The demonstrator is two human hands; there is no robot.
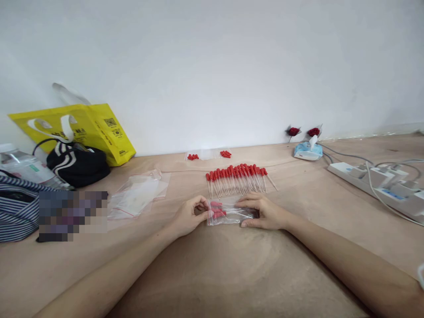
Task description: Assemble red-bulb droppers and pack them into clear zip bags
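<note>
A clear zip bag (236,217) lies flat in front of me with a few red-bulbed droppers (217,210) inside, their bulbs toward the left end. My left hand (190,215) pinches the bag's left edge between thumb and fingers, beside the bulbs. Around the right end curls my right hand (266,213), fingers on the far side and thumb on the near side. Just beyond the bag, a row of droppers (236,176) with red bulbs and clear stems lies side by side, bulbs pointing away from me.
Flat clear bags (134,196) lie to the left. Near the wall rests a bag with loose red bulbs (225,154). A yellow tote (109,132), black pouch (79,165) and striped bag (16,212) crowd the left. Tissues (308,152) and a power strip (380,185) stand right.
</note>
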